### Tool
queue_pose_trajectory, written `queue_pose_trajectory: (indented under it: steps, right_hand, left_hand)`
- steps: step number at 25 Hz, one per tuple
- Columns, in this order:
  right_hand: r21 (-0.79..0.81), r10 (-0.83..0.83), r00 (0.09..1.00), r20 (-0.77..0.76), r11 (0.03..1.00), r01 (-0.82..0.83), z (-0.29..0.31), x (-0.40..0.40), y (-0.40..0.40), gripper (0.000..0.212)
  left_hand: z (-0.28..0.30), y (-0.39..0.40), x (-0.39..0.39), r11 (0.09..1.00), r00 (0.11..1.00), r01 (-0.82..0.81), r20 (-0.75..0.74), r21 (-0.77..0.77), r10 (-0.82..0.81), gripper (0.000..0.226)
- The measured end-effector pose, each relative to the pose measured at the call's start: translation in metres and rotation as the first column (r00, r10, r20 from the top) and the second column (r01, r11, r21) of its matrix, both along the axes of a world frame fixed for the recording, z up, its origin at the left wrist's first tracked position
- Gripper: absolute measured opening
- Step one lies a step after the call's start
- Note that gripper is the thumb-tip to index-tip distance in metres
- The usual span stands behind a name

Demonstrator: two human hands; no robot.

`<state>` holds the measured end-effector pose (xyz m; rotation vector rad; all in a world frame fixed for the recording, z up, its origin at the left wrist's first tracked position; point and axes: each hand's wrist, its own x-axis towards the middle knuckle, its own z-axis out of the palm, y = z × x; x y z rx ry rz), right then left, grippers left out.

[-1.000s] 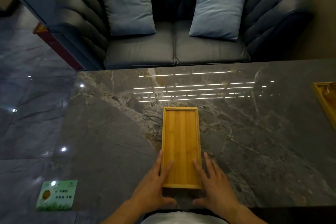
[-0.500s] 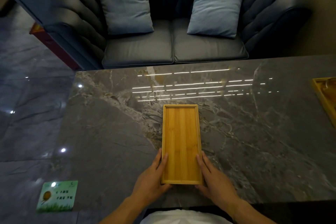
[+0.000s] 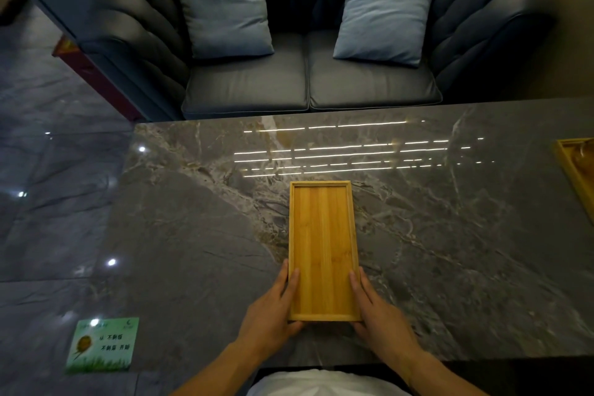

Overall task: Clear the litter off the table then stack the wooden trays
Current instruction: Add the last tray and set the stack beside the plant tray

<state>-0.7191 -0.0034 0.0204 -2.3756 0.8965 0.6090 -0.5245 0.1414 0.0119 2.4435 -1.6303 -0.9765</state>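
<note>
A long, narrow wooden tray (image 3: 323, 244) lies lengthwise on the grey marble table (image 3: 450, 251), directly in front of me, with nothing in it. My left hand (image 3: 273, 309) grips its near left side, thumb over the rim. My right hand (image 3: 377, 315) grips the near right side the same way. A second wooden tray (image 3: 575, 177) sits at the table's right edge, cut off by the frame; something glassy seems to lie in it.
A green and white card (image 3: 103, 346) lies at the table's near left corner. Beyond the far edge stands a dark blue sofa (image 3: 308, 83) with two light blue cushions (image 3: 225, 6). Polished floor tiles (image 3: 48, 186) lie to the left.
Both hands have moved from lying flat over the tray's near end to clasping its two long sides. The tray has stayed roughly in place.
</note>
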Motion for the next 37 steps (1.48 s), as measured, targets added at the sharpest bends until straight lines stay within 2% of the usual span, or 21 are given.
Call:
queue_pose_trajectory:
  steps: [10,22,29,34,37]
  right_hand:
    - [-0.02,0.072,0.997,0.007,0.997,-0.072,-0.008,-0.004,-0.003,0.093]
    - [-0.03,0.136,0.989,0.049,0.99,-0.135,-0.015,-0.008,-0.008,0.096]
    - [-0.047,0.193,0.978,0.081,0.981,-0.19,-0.022,-0.013,-0.011,0.101]
    - [-0.056,0.131,0.985,0.116,0.991,-0.125,-0.02,-0.015,-0.001,0.099]
    - [-0.067,0.07,0.993,0.098,0.996,-0.064,-0.008,-0.013,0.0,0.107]
  left_hand:
    - [-0.003,0.0,0.0,1.0,1.0,0.004,-0.02,0.001,-0.004,0.111]
    - [-0.004,-0.001,-0.012,0.996,0.997,-0.079,-0.005,0.049,0.079,0.113]
    - [-0.001,-0.002,-0.011,0.993,0.998,-0.064,0.007,0.095,0.064,0.108]
    - [-0.001,0.0,-0.011,0.994,0.996,-0.07,-0.047,0.086,0.074,0.1]
    - [0.0,0.003,-0.01,0.996,0.998,-0.042,-0.032,0.081,0.044,0.097]
